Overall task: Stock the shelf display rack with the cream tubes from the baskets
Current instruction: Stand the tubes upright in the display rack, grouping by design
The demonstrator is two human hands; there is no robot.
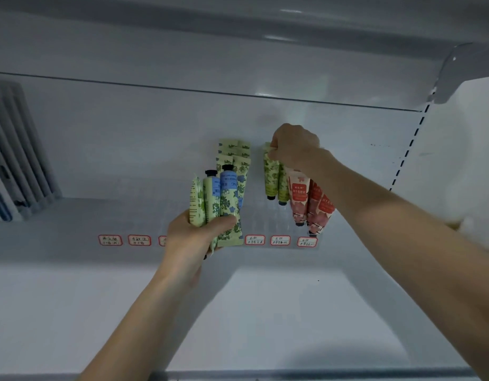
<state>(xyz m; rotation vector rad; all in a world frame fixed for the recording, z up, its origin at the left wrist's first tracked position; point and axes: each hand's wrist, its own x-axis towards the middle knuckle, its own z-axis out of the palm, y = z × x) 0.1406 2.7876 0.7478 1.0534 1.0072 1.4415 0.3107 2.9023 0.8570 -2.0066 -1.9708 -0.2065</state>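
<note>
The step in hand is the placing of one tube into its lane. The right hand (295, 147) reaches toward the back of the shelf (73, 224). Its fingers (276, 154) are clamped on the flat crimped end of a green tube (270, 174), which hangs cap down over the display rack (261, 218). A second green tube (283, 187) is just beside it, and I cannot tell if the hand holds this one also. To the right, the pink tubes (301, 199) stand in the rack with caps down, partly hidden by the forearm.

The left hand (202, 235) is lower and nearer, in front of the rack. Its fingers are curled round a bundle of tubes (224, 199), green ones and blue ones, some with black caps up. Behind the bundle, more green tubes (233, 152) seem to stand at the back of the rack. The rack is clear and hard to see. Small labels (254, 240) with red borders mark its lanes along the front. The baskets are not in view.

I judge that the next move calls for lowering the green tube until its cap sits in the lane, then letting go without pushing its neighbour. After that, the right hand must take the next tube from the bundle and find the lane that matches it. With the left hand so full, much of the task remains.
</note>
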